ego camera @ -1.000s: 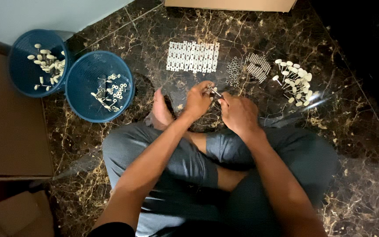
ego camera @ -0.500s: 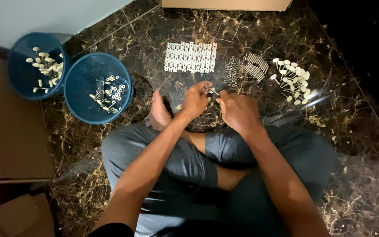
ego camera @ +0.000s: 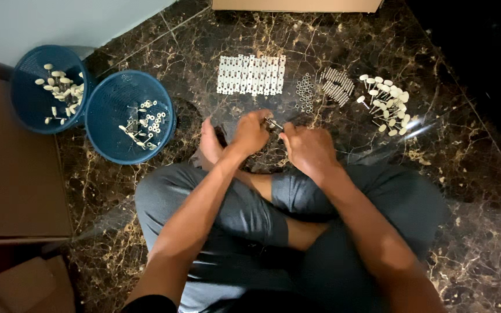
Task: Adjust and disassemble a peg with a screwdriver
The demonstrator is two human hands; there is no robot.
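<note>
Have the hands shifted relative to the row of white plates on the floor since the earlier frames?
No. The left hand and right hand remain together just below the white plates, holding a small metal part.

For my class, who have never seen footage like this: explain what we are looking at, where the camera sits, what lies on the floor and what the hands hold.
The camera is worn on a person's head and looks down, so you see their own arms and crossed legs. They sit on a dark marble floor. The left hand and right hand meet around a small metal part, too small to identify. Ahead lie a block of white perforated strips, a cluster of small metal rings, a bunch of metal pins and a heap of white-headed pins. On the left stand two blue baskets: the nearer basket holds small white pieces, the farther basket holds white caps.
</note>
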